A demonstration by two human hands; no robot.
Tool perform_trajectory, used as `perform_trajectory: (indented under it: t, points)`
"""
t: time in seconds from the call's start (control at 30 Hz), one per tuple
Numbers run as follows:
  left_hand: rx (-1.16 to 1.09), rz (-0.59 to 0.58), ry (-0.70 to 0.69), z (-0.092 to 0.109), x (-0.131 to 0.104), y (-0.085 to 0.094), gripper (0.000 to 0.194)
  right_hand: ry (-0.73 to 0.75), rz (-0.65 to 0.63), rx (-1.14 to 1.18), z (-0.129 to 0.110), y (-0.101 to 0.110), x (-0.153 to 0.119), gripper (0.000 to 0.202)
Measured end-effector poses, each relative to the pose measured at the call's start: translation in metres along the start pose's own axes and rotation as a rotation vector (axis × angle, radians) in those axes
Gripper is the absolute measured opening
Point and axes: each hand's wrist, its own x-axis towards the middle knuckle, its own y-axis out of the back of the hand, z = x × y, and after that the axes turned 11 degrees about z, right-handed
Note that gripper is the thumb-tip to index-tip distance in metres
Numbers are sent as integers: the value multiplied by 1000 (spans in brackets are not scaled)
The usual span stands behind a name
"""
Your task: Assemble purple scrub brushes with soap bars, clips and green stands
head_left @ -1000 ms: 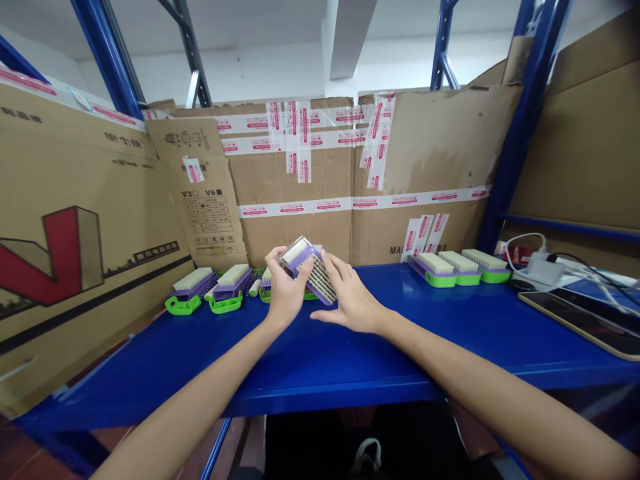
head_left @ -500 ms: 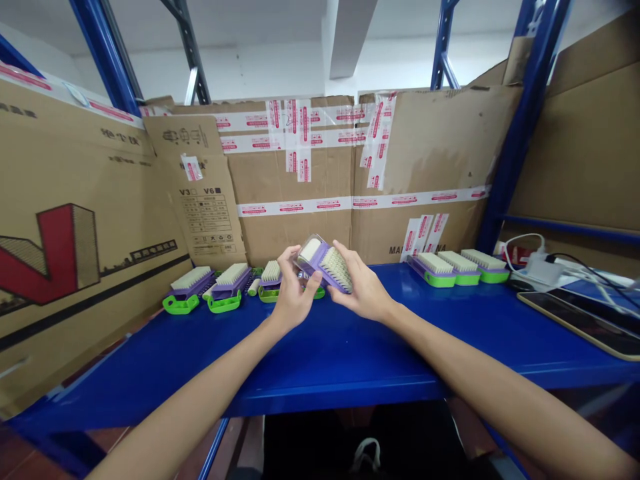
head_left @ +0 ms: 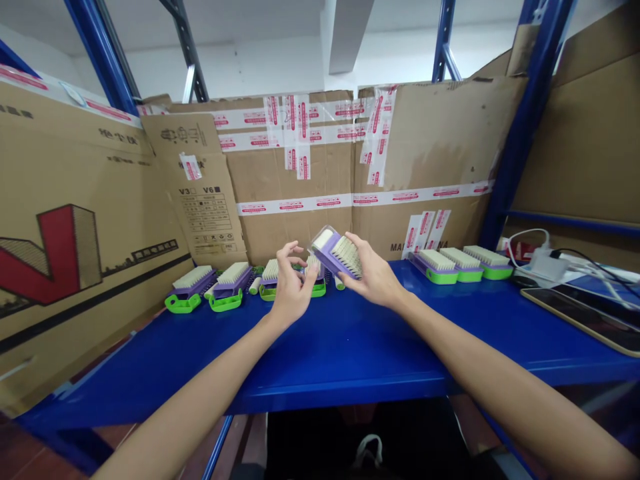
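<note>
A purple scrub brush (head_left: 346, 256) with cream bristles and a clear plastic cap at one end is gripped by my right hand (head_left: 374, 275). It is tilted above the blue shelf, with its capped end pointing up and left. Just left of it my left hand (head_left: 294, 285) holds nothing, its fingers curled loosely and apart. Behind my left hand stand brush parts with green handles, partly hidden, among them a purple and green brush (head_left: 271, 271). Two more such brushes, a middle one (head_left: 232, 279) and an outer one (head_left: 190, 280), stand farther left.
Three brushes with green ends (head_left: 463, 265) stand in a row at the right. Beyond them lie a white charger with cables (head_left: 547, 263) and a phone (head_left: 583, 319). Taped cardboard walls (head_left: 295, 233) border the blue shelf (head_left: 345, 353); a blue post (head_left: 510, 147) rises at the right.
My left hand has let go of the brush, and its fingers have come apart. My right hand has carried the brush slightly right and up.
</note>
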Motion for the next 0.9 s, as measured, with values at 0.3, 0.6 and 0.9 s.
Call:
perform_trajectory:
  t: [0.3, 0.6, 0.9]
  points:
    - [34, -112, -55, -4, -1, 0, 51, -346, -128, -649, 27, 22, 14, 69]
    - [31, -224, -95, -7, 1, 2, 38, -650, -307, -856, 62, 36, 7, 52]
    - [68, -240, -75, -12, 4, 4, 36, -700, -359, -943, 91, 38, -5, 47]
